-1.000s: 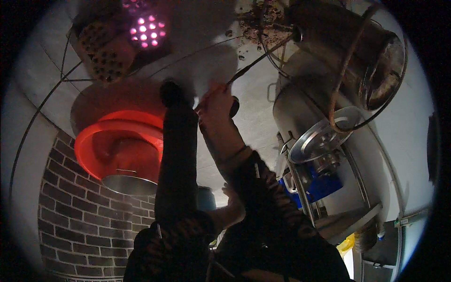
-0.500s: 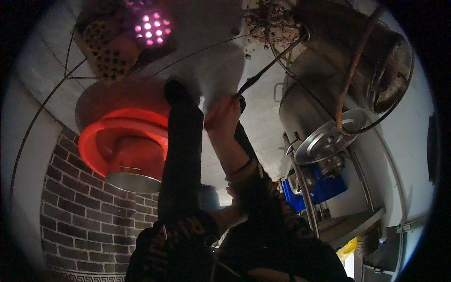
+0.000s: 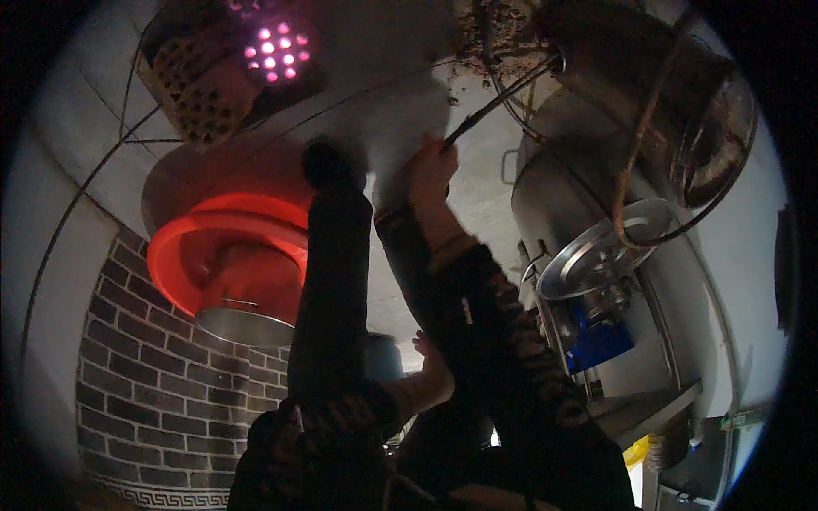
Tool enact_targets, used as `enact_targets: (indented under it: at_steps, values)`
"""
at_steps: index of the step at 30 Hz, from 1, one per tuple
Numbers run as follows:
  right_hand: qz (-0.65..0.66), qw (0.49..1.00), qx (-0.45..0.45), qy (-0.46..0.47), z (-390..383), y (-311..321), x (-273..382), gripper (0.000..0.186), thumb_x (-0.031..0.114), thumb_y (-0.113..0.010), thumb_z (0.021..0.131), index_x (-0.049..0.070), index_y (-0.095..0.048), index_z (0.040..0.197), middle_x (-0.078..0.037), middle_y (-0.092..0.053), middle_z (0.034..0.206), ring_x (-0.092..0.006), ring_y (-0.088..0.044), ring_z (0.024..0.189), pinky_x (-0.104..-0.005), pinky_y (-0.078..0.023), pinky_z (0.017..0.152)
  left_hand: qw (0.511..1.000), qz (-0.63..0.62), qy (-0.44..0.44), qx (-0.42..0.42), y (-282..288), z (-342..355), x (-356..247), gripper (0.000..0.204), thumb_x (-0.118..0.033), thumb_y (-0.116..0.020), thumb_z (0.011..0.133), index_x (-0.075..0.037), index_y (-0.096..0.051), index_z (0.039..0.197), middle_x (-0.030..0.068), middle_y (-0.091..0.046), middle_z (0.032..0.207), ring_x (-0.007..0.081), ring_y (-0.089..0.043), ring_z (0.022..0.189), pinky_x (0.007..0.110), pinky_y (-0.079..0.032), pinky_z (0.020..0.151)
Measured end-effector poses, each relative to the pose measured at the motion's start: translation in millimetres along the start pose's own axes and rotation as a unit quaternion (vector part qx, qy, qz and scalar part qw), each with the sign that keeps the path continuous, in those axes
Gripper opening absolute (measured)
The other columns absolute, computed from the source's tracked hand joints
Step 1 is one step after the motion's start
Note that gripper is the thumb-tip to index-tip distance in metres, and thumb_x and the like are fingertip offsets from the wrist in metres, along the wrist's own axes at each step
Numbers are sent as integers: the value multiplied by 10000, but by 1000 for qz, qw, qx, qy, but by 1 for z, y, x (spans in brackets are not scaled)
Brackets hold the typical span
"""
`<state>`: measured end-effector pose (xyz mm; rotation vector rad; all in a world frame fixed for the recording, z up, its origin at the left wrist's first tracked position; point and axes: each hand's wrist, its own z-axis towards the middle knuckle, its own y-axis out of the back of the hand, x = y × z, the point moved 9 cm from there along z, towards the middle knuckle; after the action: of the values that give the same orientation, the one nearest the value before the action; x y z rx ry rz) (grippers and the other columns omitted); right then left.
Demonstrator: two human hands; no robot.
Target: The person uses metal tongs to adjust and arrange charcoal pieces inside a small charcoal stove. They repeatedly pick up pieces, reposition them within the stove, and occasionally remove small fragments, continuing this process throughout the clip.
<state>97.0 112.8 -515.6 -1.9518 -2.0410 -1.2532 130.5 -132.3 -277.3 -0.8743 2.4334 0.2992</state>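
Note:
My right hand [image 3: 433,175] is closed around one end of a long, thin, dark metal rod [image 3: 498,102]. From my fist the rod slants up and to the right. Its far end meets the bottom rim of a rusty metal cylinder [image 3: 613,60] lying on its side; whether it hooks on there I cannot tell. Crumbly brown debris [image 3: 494,43] lies on the floor beside that end. Close to my body, my left hand [image 3: 436,375] has some fingers stretched out and nothing visible in it. Dim light hides part of both hands.
Several honeycomb coal briquettes [image 3: 200,89] lie at upper left, beside one glowing pink [image 3: 277,53]. A red basin [image 3: 192,277] and a metal pot [image 3: 243,326] stand left, near a brick-patterned wall [image 3: 145,375]. A steel lid [image 3: 596,255] and a rack stand right.
My right hand has moved up and slightly right, still gripping the rod. My left hand shows more plainly now, with its fingers raised. The cylinder has hardly shifted.

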Motion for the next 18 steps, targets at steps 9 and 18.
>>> enact_targets:
  at_steps: [9, 18]
  values:
    - [209, 959, 78, -173, -151, 51, -4, 218, 207, -509, 886, 1, -487, 954, -83, -514, 830, -207, -526, 785, -373, -454, 680, 999, 46, -17, 15, -1, -5, -3, 651, -371, -578, 773, -129, -383, 1344, 172, -413, 1318, 339, -362, 1232, 631, -276, 938]
    - [159, 982, -31, -100, -40, -2, 49, 292, 259, -405, 898, -13, -495, 953, -134, -522, 846, -229, -526, 710, -373, -444, 555, 995, 92, -30, 8, -3, 6, -1, 656, -370, -586, 767, -130, -383, 1344, 174, -411, 1319, 340, -358, 1235, 637, -274, 937]
